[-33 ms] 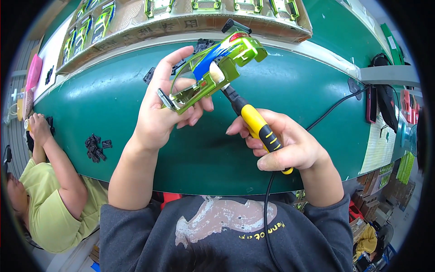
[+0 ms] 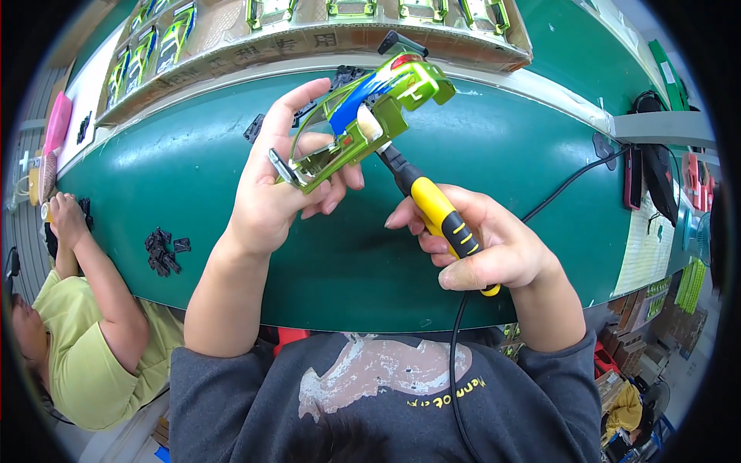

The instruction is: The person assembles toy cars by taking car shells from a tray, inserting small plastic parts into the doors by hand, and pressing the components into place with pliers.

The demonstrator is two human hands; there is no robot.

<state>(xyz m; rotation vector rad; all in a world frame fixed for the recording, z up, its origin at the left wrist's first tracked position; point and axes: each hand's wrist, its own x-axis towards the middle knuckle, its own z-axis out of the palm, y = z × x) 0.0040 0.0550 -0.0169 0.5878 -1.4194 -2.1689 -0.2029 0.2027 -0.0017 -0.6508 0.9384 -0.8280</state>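
A shiny green and blue toy car body point(image 2: 394, 117) is held up, tilted, above the green table point(image 2: 347, 278). My left hand point(image 2: 266, 189) grips its lower left end, with the index finger stretched up alongside. From the right, my right hand point(image 2: 502, 243) wraps round the yellow and black handle of a soldering iron point(image 2: 434, 202). The iron slants up to the left, and its front end meets the underside of the car body. Its tip is hidden behind the shell, so contact cannot be made out. A black cord point(image 2: 455, 355) hangs from the handle.
At the back, a cardboard box point(image 2: 340, 42) holds several similar car bodies. Small black parts point(image 2: 162, 253) lie in a pile on the left. A co-worker in a light green shirt point(image 2: 93, 339) sits at far left. Paper point(image 2: 647, 239) lies at the right edge.
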